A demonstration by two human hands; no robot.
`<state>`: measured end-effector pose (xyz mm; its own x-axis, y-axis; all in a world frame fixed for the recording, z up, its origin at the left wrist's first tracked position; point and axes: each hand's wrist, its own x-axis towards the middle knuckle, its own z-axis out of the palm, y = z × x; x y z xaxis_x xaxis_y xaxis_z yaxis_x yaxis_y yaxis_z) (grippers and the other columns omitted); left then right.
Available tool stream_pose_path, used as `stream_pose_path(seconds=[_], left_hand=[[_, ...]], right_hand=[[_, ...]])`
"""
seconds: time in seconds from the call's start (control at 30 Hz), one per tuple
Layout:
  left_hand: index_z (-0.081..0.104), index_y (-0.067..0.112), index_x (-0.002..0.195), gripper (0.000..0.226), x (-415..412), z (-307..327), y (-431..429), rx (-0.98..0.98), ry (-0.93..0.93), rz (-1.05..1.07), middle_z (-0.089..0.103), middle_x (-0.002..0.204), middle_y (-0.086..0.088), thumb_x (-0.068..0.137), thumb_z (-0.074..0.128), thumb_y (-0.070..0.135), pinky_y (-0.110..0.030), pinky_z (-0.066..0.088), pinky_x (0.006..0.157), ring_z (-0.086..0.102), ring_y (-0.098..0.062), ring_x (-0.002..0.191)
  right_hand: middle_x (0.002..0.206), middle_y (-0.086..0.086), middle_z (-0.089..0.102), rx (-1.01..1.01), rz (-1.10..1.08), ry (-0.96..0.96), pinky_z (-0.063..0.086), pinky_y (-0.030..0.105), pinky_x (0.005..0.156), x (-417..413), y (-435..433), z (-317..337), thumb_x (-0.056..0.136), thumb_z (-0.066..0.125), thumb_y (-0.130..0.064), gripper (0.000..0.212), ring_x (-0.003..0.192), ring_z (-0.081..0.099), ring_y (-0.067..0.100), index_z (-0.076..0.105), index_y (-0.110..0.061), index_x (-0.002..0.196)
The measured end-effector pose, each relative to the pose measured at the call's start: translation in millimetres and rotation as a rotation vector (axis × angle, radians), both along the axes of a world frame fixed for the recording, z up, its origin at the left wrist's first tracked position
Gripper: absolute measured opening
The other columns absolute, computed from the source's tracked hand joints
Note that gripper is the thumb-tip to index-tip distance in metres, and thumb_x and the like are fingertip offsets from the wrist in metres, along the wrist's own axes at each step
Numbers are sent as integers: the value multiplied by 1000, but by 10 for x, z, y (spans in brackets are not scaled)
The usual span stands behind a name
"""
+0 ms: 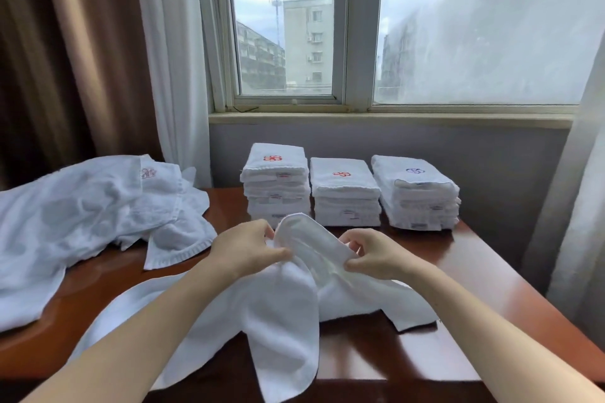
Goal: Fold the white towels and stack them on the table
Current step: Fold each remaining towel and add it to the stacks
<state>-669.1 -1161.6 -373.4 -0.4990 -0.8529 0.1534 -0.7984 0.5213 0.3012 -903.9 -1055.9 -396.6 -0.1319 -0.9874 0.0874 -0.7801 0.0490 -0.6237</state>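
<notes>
Below both hands, sprawled unfolded over the near edge of the surface (474, 288): the white towel (288, 304), long axis apparently running left to right, one lobe hanging toward the body. Pinched along its raised upper hem by the left hand (248, 249) and the right hand (373, 255), both clenched on cloth, close together, about equally near the hem. Probably hunting for corners to draw apart sideways. Left of the left hand, a loose heap of unfolded towels (82, 213). Beyond both hands, at the far edge, three folded stacks (343, 193) side by side
</notes>
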Motion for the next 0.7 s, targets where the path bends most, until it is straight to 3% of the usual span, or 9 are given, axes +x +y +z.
stream_pose_path(seconds=[0.07, 0.13, 0.2, 0.27, 0.4, 0.5, 0.57, 0.63, 0.7], left_hand=[[66, 30, 91, 60, -42, 29, 71, 116, -104, -28, 68, 88, 15, 56, 59, 78, -34, 54, 75, 63, -5, 84], [65, 33, 79, 49, -84, 40, 151, 214, -216, -91, 67, 78, 16, 53, 62, 75, -32, 52, 71, 62, -4, 77], [56, 27, 69, 35, -111, 47, 202, 190, -363, -122, 57, 67, 14, 60, 71, 58, -26, 41, 58, 56, -6, 66], [55, 21, 73, 22, -124, 60, 210, 87, -465, -115, 54, 68, 9, 68, 74, 30, -26, 38, 55, 54, -12, 66], [60, 21, 82, 27, -129, 149, 117, -49, -525, -32, 68, 78, 7, 73, 65, -4, -29, 45, 58, 65, -19, 80], [66, 18, 98, 33, -18, 259, 51, -8, -624, 41, 71, 75, 5, 78, 48, -2, -23, 39, 56, 69, -14, 75], [60, 12, 94, 25, 66, 335, -9, 248, -685, 51, 74, 72, -3, 78, 43, 4, -22, 47, 62, 69, -13, 58], [54, 7, 94, 21, 111, 413, -62, 523, -590, 110, 70, 82, -13, 83, 39, 17, -25, 52, 63, 70, -21, 54], [55, 9, 98, 35, 90, 474, -135, 569, -498, 151, 72, 86, -12, 90, 35, 35, -22, 48, 55, 71, -21, 53]], right_hand=[[81, -9, 61, 8, -32, 23, 45, 24, 64, -15, 35, 8, 71, 70, -17, 29, 64, 53, 4, 68, -29, 98], [89, -11, 62, 47, -84, 78, 47, 25, 68, -41, 82, 20, 69, 72, -22, 34, 71, 56, 4, 67, -32, 101], [99, -13, 62, 139, -124, 176, 51, 28, 78, -79, 134, 29, 67, 74, -29, 43, 86, 60, 6, 65, -36, 108], [103, -14, 63, 238, -141, 277, 52, 29, 84, -107, 182, 28, 66, 75, -34, 46, 95, 61, 10, 64, -37, 110], [77, -10, 60, 221, -147, 353, 43, 27, 61, -147, 237, 20, 69, 69, -25, 12, 76, 58, 12, 60, -25, 77], [74, -3, 59, 222, -10, 236, 41, 29, 60, -157, 264, 35, 71, 70, -20, 9, 67, 54, 12, 64, -14, 76], [72, -3, 56, 277, 88, 131, 39, 28, 59, -127, 279, 60, 75, 72, -24, 19, 65, 51, 12, 65, -7, 81], [68, -4, 47, 344, 175, 51, 32, 27, 55, -90, 268, 98, 80, 73, -44, 39, 60, 41, 11, 56, -10, 73], [71, -1, 51, 387, 187, -39, 35, 30, 62, -55, 222, 133, 80, 60, -71, 57, 63, 44, 10, 58, -14, 73]])
